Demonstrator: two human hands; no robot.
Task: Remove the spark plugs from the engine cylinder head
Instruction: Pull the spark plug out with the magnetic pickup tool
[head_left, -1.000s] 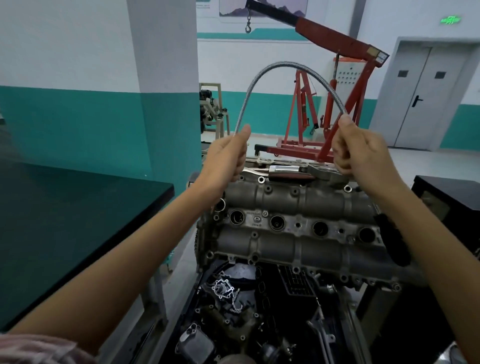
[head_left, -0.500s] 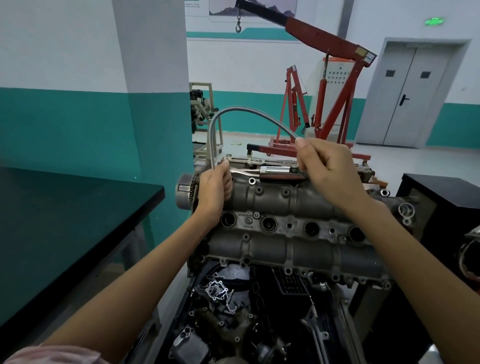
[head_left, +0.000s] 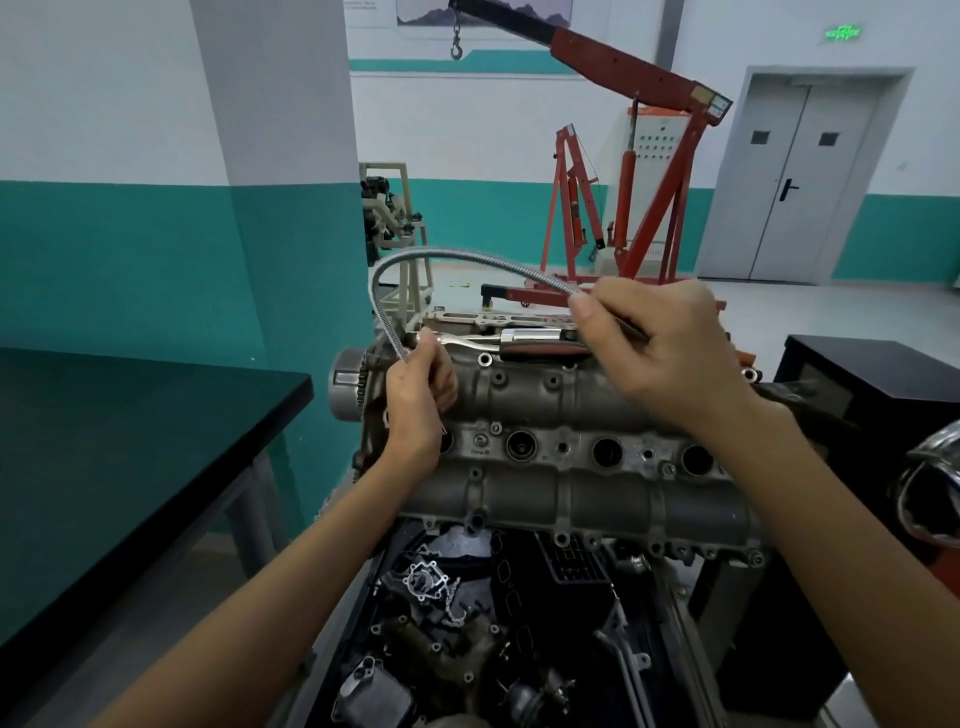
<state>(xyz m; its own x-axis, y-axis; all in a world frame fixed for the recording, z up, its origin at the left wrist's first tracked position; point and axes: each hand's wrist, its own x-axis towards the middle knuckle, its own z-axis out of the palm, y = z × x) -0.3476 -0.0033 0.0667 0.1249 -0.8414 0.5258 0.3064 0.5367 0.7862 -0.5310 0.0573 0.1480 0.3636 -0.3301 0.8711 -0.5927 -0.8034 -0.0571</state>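
**Workshop surroundings**

A red steel engine hoist (head_left: 628, 171) stands on the grey floor at the rear, its boom angled up to the left with a metal hook (head_left: 456, 48) hanging from the tip. A grey double door (head_left: 810, 182) is set in the right rear wall, with a green illuminated sign (head_left: 842, 33) above it. A black flat-topped surface (head_left: 130, 441) occupies the left side. A white and teal square pillar (head_left: 291, 171) rises just behind it. A black cabinet (head_left: 878, 374) stands at the right.

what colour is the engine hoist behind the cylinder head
Red, with a black boom extension and a hook at its tip; the engine hoist shows in the head view, the only view.
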